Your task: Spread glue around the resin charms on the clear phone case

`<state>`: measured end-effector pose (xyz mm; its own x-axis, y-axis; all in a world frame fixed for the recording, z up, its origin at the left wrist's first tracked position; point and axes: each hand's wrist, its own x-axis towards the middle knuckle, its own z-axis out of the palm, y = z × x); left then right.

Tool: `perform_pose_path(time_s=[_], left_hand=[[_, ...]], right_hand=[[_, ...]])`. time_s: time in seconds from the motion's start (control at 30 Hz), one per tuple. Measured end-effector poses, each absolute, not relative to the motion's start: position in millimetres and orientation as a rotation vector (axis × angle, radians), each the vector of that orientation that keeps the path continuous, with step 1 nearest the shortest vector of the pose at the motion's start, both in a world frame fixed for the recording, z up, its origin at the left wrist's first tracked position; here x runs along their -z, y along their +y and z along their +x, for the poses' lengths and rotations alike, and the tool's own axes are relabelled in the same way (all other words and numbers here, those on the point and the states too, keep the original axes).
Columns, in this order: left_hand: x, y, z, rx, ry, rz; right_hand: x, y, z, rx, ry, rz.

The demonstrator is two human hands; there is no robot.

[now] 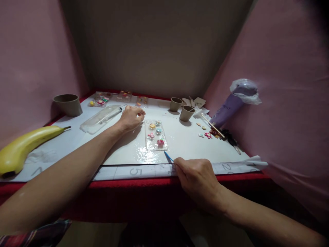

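Note:
A clear phone case (pixel 155 136) lies flat in the middle of the white mat (pixel 180 144), with several small coloured charms stuck on it. My left hand (pixel 130 117) rests on the mat just left of the case's far corner, fingers curled, thumb and forefinger pinched together; what it pinches is too small to see. My right hand (pixel 197 178) sits at the mat's near edge and grips a thin blue-tipped tool (pixel 168 156), whose tip points at the case's near right corner.
A banana (pixel 24 145) lies at the left. A clear plastic package (pixel 101 118), charm packets (pixel 100 100), a paper bowl (pixel 67 104), two paper cups (pixel 181 109), loose charms and a wooden stick (pixel 212 126), and a purple piping bag (pixel 231 104) surround the mat. Pink walls close in.

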<state>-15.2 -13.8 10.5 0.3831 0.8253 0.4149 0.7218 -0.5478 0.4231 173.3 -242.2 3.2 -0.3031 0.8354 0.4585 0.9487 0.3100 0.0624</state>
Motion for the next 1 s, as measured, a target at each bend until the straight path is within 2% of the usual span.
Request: perform_pose_path(time_s=[0.17,0.37,0.47,1.0], left_hand=[[-10.0,-11.9,-16.9,-0.901,1.361,2.487],[-11.7,-12.7,-17.7,-0.897,1.355,2.492],[-12.6,-13.9,-17.1,-0.882,1.357,2.49],[-13.7,-17.9,-14.4,-0.871,1.369,2.452]], right_hand=[[-3.9,-236.9,194.0,0.575,-2.274,-1.656],[0.1,-232.3,208.3,0.909,-2.358,-1.403],[0.0,-235.6,205.8,0.97,-2.358,-1.318],[4.4,-248.1,146.7,0.454,-2.288,-1.32]])
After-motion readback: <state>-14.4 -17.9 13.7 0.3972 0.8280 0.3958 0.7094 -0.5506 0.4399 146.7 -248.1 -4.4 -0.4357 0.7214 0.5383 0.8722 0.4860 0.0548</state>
